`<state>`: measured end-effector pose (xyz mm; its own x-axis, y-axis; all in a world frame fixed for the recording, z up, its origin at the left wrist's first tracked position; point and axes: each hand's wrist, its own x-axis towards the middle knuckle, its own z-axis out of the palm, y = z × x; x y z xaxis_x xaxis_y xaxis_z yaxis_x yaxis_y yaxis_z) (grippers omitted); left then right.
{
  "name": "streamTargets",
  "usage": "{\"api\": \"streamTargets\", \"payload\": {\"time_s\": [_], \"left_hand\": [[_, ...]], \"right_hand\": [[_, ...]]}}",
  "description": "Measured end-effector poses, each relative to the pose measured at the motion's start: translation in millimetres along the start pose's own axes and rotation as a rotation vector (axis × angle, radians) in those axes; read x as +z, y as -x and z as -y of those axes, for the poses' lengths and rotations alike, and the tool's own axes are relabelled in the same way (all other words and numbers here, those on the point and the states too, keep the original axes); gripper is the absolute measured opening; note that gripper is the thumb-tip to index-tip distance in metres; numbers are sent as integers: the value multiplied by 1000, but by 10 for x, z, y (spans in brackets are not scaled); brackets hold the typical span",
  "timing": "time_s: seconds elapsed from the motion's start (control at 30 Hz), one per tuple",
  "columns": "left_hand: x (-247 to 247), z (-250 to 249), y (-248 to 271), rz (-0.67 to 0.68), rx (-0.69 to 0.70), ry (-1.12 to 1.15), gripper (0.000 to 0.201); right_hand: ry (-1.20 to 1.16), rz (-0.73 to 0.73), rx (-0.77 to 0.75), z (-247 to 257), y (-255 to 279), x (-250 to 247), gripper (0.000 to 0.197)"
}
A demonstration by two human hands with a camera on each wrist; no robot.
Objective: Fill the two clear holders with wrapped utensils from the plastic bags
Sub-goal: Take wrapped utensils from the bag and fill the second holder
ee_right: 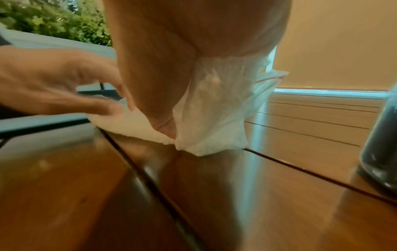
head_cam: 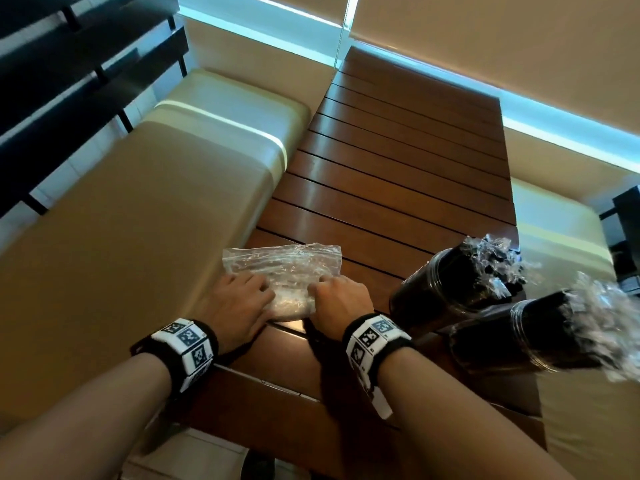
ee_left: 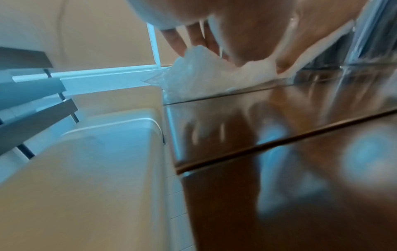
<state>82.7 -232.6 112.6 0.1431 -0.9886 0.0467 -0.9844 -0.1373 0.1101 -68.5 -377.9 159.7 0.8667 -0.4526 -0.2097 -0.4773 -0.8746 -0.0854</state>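
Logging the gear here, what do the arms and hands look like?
Bare forearms, no sleeves or gloves. The left hand and right hand each have a black wristband with white panels of black square codes; a white tab hangs from the right one.

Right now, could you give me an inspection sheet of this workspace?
Surface: glossy slatted wooden table.
Job's things: bag near the table's left edge; two holders at right, packed with wrapped utensils.
Clutter: nothing seen.
Hands: left hand touches the bag; right hand pinches it.
Cables: blind cord only.
Surroundings: benches on both sides, blinds behind.
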Motion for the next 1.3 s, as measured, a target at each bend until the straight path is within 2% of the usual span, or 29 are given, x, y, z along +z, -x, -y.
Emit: {"api": "streamTargets", "payload": {"time_s": [0.07, 0.17, 0.2, 0.23, 0.27, 0.33, 0.4, 0.5, 0.6, 0.67, 0.77, 0.87, 0.93, 0.97, 1.0, 1.07, 1.13, 1.23, 1.3], "left_hand": [[-20, 89, 87, 63, 40, -33, 38], [-19, 118, 112, 106, -15, -10, 39], [-2, 101, 101, 98, -52, 44, 43], [-10, 72, 87, 81, -114, 122, 43], [24, 67, 67, 46, -175, 193, 39], [24, 55, 3, 83, -293, 262, 27], [23, 61, -86, 143, -350, 257, 28], [20, 69, -224, 230, -481, 250, 49], [15, 52, -327, 275, -623, 203, 57], [-6, 19, -365, 308, -719, 191, 53], [-2, -28, -376, 292, -705, 151, 44], [13, 29, -271, 81, -588, 177, 32], [34, 97, -156, -34, -541, 146, 38], [40, 128, -111, -57, -600, 164, 47], [45, 153, -90, -37, -716, 224, 59], [35, 183, -102, 78, -947, 387, 81], [-20, 187, -154, 155, -1025, 492, 88], [-132, 141, -294, 67, -1023, 521, 68], [-231, -6, -390, -78, -913, 492, 48]], "right_hand": [[-34, 125, 81, -29, -62, -73, 24], [-213, 429, 222, -68, -168, -171, 41], [-246, 470, 227, -79, -180, -185, 47], [-251, 453, 211, -82, -165, -198, 51], [-221, 376, 165, -88, -129, -210, 54], [-98, 162, 32, -86, -15, -254, 59], [49, 32, -101, -47, 109, -302, 63], [125, -48, -233, 74, 227, -349, 48], [158, -37, -309, 211, 271, -297, 35], [177, 20, -292, 247, 244, -183, 34], [94, 48, -190, 208, 142, -1, 37], [-39, 26, -79, 201, 18, 135, 44], [-44, 18, -41, 221, -48, 201, 39], [-41, 17, -30, 230, -73, 223, 35], [-42, 22, -21, 236, -92, 238, 33], [-48, 34, -11, 246, -111, 254, 32], [-43, 51, -10, 265, -107, 248, 35], [-31, 72, -11, 302, -104, 238, 37], [-38, 87, -4, 328, -100, 231, 38]]}}
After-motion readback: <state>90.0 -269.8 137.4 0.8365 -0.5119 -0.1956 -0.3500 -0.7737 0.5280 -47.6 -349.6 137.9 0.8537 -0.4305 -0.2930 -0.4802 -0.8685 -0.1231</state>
